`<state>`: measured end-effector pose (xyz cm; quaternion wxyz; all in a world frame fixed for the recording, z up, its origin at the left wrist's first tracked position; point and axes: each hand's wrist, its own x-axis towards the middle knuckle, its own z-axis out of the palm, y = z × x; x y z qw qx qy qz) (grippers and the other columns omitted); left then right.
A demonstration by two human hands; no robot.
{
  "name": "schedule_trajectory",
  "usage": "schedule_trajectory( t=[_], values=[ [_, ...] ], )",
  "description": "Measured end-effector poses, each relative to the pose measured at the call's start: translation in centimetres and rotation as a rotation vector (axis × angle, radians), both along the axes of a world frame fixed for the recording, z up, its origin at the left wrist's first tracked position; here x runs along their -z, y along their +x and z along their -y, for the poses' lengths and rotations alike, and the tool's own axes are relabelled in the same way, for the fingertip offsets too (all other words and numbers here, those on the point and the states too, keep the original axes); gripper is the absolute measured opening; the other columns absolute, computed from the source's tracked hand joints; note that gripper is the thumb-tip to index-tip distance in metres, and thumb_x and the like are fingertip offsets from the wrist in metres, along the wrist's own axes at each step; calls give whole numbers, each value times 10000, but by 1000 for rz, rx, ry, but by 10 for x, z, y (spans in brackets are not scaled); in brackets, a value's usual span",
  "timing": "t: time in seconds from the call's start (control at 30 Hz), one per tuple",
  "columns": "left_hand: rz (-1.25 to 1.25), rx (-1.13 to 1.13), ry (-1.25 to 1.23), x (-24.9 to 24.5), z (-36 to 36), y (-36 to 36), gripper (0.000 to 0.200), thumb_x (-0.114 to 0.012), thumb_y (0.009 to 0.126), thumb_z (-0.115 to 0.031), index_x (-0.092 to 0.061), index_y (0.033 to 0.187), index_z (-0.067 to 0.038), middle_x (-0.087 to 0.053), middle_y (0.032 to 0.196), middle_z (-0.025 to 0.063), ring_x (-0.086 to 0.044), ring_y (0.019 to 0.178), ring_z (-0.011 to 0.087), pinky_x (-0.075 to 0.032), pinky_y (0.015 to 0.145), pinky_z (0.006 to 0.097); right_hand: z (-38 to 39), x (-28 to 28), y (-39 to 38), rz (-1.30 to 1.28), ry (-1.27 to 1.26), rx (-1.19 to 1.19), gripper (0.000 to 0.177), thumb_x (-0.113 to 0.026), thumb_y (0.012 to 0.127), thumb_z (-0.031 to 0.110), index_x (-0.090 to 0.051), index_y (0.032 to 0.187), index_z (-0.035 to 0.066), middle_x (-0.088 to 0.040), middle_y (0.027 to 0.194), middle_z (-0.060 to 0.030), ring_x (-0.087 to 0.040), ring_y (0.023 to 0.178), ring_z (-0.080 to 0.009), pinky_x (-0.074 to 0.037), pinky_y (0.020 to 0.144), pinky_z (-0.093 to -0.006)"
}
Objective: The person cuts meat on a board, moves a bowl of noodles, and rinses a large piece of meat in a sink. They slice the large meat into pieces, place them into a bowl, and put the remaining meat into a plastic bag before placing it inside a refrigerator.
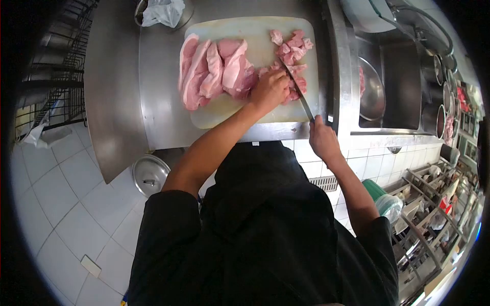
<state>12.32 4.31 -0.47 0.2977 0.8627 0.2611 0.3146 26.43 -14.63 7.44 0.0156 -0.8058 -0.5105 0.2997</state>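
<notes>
My right hand (325, 138) is closed round the handle of a long knife (300, 94), its blade slanting up and left across small meat pieces. Beside the blade, my left hand (271, 91) presses on meat with its fingers bent together; what lies beneath them is partly hidden. A white cutting board (229, 115) bears several large slabs of raw meat (204, 71) on its left half. Small cut chunks (295, 47) lie in a loose pile at the board's right side.
The board lies on a steel counter (161, 97). To the right is a sink (398, 51) with a metal bowl (371, 89) holding some meat. A plastic bag (163, 13) sits in a container at the upper left. A pot lid (150, 175) is below the counter.
</notes>
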Motion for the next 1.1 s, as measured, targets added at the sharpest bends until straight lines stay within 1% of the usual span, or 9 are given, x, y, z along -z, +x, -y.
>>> schedule_trajectory(
  t=[0.1, 0.3, 0.4, 0.5, 0.63, 0.73, 0.83, 1.03, 1.1],
  values=[
    [-1, -50, 38, 4, -3, -1, 125, -684, 694, -54, -615, 792, -17, -651, 917, 148, -641, 884, 346, -522, 785, 446, 12, -17, 2, 15, -74, 32, 207, -440, 1007, 222, -444, 1037, 18, -640, 792, -338, -625, 781, -544, -486, 725, -629],
    [0, -96, 72, -2, -6, 1, 135, -682, 696, -39, -620, 814, -14, -653, 909, 169, -637, 888, 365, -523, 779, 460, 42, -35, -2, 5, -134, 83, 181, -452, 992, 202, -443, 1034, 26, -637, 791, -343, -626, 793, -544, -479, 742, -632],
    [-28, -22, -65, 4, -2, 0, 197, -711, 682, -28, -642, 865, -9, -667, 915, 160, -644, 931, 355, -513, 834, 463, 25, -28, -6, -2, -76, 102, 192, -450, 990, 206, -461, 1030, 19, -632, 776, -344, -621, 787, -557, -482, 738, -635],
    [-18, 56, 84, -1, -2, -11, 239, -720, 673, -31, -648, 899, -6, -666, 932, 168, -645, 949, 357, -515, 840, 446, 11, -18, -4, 4, -20, 112, 206, -444, 993, 217, -476, 1030, 17, -635, 767, -333, -624, 782, -555, -493, 735, -627],
    [26, -36, -42, -19, 2, -7, 152, -707, 737, -48, -651, 869, 1, -668, 857, 150, -646, 845, 356, -527, 768, 456, 13, -19, -4, 31, 3, 94, 208, -453, 994, 219, -487, 1021, 16, -636, 754, -322, -630, 776, -540, -496, 730, -623],
    [53, -187, -257, -30, -4, 9, 208, -744, 763, -93, -673, 933, 2, -687, 911, 154, -659, 892, 344, -528, 792, 449, 12, -41, -4, -41, 45, 108, 204, -467, 993, 216, -487, 1007, 13, -638, 752, -317, -634, 776, -528, -493, 724, -616],
    [12, -145, -195, -31, -6, 6, 275, -757, 770, -123, -686, 1008, -5, -695, 994, 160, -663, 954, 333, -527, 835, 427, 13, -53, -3, 16, 63, 127, 198, -479, 990, 212, -488, 999, 14, -640, 753, -312, -635, 761, -516, -493, 714, -607],
    [-112, -172, -341, -36, -10, -20, 323, -746, 758, -138, -696, 1048, -6, -692, 1074, 161, -672, 975, 318, -526, 879, 387, 27, -75, -12, -7, 43, 109, 184, -508, 985, 204, -497, 1034, 28, -641, 762, -308, -616, 758, -524, -472, 707, -610],
    [-85, -146, -160, -32, -8, -20, 277, -722, 766, -112, -702, 1023, -10, -691, 1071, 158, -670, 976, 320, -528, 878, 384, 29, -73, -14, -11, 15, 95, 185, -505, 987, 208, -496, 1031, 28, -638, 756, -306, -615, 754, -524, -469, 704, -612]
  ],
)
